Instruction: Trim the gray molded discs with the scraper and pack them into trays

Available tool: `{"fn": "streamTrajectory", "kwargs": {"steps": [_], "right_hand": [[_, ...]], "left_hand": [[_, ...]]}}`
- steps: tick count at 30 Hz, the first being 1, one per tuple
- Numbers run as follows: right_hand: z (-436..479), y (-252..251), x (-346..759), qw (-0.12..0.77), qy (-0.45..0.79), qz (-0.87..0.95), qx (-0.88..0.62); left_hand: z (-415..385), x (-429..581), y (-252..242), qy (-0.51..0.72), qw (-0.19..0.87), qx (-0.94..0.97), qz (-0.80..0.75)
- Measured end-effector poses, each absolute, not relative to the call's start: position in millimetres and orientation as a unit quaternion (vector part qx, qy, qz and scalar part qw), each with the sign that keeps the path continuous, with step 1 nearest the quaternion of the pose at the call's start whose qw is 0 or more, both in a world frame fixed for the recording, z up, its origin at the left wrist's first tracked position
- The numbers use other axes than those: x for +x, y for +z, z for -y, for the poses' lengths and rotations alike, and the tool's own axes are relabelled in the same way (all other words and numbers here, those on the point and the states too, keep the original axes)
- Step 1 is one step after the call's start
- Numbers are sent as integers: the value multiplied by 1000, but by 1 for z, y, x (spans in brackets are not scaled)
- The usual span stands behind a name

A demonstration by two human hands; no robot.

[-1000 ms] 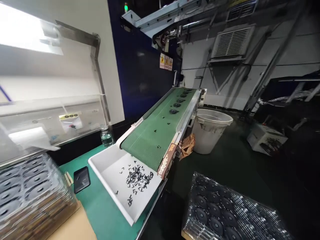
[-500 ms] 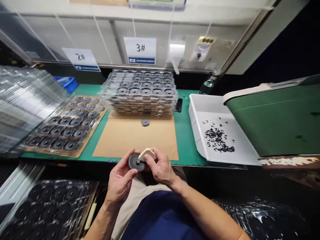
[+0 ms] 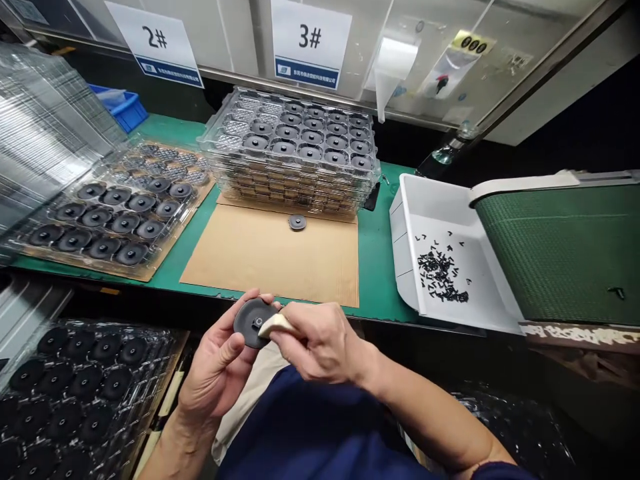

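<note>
Black disc [image 3: 249,323], how many loose?

Two: this one in hand, a second disc [image 3: 297,222] on the cardboard sheet [image 3: 265,260].

And the hands?

Left hand [image 3: 215,370] half-curled, cradling it; right hand [image 3: 320,340] closed on a pale block [image 3: 276,325], pressing it against the disc

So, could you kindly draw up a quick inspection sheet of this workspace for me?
Surface: green bench mat with a brown cardboard sheet lying on it.
Job's things: black disc with a central hub; pale wedge, material unclear, pressed against the disc.
Clutter: loose small disc on the cardboard; small black parts heaped in a white bin.
Hands: left hand cradles the disc; right hand pinches the wedge.
Cables: nothing seen.
Surroundings: stacked clear trays of discs, green conveyor belt, blue crate, signs 2# and 3#.
</note>
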State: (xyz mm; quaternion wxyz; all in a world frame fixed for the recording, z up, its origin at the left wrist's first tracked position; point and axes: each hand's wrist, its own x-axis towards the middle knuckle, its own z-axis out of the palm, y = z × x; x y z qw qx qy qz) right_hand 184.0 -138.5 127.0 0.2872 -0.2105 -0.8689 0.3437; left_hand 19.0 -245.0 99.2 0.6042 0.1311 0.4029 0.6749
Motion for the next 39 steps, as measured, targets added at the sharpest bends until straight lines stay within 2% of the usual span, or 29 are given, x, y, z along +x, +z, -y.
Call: {"fn": "streamTrajectory", "kwargs": {"steps": [3,7,12,21,26,30,33,39], "right_hand": [[136,129,188,288,347,858,-245],[133,132,193,271,379,864,-193],[130,133,198,256,386,859,-219],[125,130,202,234,351,882,-207],[122,131,204,239,335,883,-228],[120,134,204,208,353,892,-190],[119,134,204,232,324,892,-215],[123,134,204,216,327,893,-220]], "left_hand": [[246,18,100,661,627,115,-396],[246,19,101,660,633,109,-391],[242,25,107,664,636,64,-388],[230,32,113,647,616,-13,-448],[229,31,113,616,648,23,-448],[229,30,111,602,663,29,-443],[230,29,110,588,682,51,-432],[227,30,109,614,657,19,-436]]}}
